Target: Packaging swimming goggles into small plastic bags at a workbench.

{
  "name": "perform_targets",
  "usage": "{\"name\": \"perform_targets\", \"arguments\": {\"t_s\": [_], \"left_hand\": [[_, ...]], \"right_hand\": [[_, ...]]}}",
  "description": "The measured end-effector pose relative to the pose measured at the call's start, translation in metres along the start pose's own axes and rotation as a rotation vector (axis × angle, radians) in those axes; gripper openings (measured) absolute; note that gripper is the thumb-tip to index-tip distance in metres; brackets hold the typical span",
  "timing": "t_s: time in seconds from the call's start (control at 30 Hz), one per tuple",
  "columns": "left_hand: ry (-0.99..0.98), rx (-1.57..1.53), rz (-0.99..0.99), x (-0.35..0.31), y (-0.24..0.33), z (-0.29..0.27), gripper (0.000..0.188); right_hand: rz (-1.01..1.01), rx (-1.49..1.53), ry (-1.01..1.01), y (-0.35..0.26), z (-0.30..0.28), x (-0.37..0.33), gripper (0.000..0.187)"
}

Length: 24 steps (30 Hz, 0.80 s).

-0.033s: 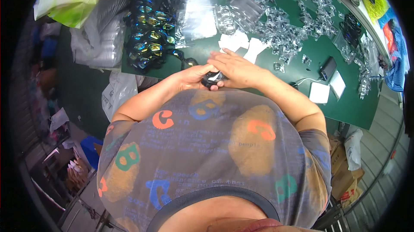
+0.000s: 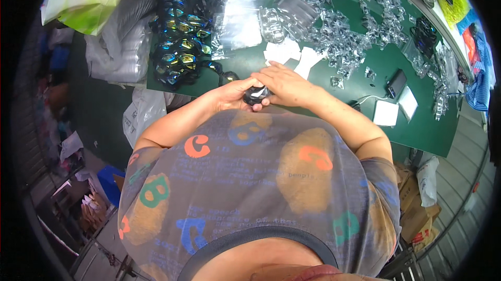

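Note:
Close against my shirt, at the near edge of the green table [image 2: 318, 109], both hands are wrapped round a black, glossy thing that looks like swim goggles [image 2: 254, 95]. My left hand [image 2: 233, 93] grips it from the left, its fingertips showing underneath. Over its top and right side lies my right hand [image 2: 287, 85], fingers pressed together toward the left hand. Most of the held piece is hidden; a pale glint shows on its surface. Just beyond my left hand, loose dark goggles with mirrored lenses [image 2: 228, 77] rest on the table, beside a large pile of similar goggles [image 2: 180, 43].
Ahead lie white cards [image 2: 282, 51] and flat clear plastic bags [image 2: 237, 27]. Many small clear plastic pieces [image 2: 342, 33] spread across the far right. A black device [image 2: 397, 82] with a white cable and white square boxes [image 2: 386, 113] sit right. Bagged clear containers [image 2: 117, 54] stand left.

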<state>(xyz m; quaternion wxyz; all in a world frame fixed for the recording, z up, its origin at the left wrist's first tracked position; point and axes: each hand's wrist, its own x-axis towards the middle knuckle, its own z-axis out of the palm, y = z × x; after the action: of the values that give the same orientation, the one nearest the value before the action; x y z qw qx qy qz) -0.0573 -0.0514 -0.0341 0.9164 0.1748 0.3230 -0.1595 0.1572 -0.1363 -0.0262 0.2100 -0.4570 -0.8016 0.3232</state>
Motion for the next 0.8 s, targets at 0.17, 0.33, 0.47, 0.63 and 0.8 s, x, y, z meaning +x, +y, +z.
{"name": "perform_targets", "arguments": {"t_s": [0.17,0.33,0.47,0.63,0.8], "left_hand": [[-0.093,0.068,0.015,0.006,-0.001,-0.017,0.074],[0.215,0.555,0.475,0.023,-0.027,-0.028,0.062],[0.396,0.37,0.568,0.055,-0.055,-0.04,0.035],[0.379,0.232,0.399,0.082,-0.074,-0.061,0.043],[0.594,0.391,0.519,0.091,-0.074,-0.067,0.05]], "right_hand": [[0.176,0.109,-0.017,0.01,0.023,-0.007,0.039],[0.453,0.572,-0.169,0.027,0.042,-0.024,0.04],[0.548,0.851,-0.075,0.04,0.078,-0.036,0.036],[0.795,1.091,-0.099,0.047,0.102,-0.052,0.031],[0.888,0.908,0.036,0.066,0.097,-0.076,0.036]]}}
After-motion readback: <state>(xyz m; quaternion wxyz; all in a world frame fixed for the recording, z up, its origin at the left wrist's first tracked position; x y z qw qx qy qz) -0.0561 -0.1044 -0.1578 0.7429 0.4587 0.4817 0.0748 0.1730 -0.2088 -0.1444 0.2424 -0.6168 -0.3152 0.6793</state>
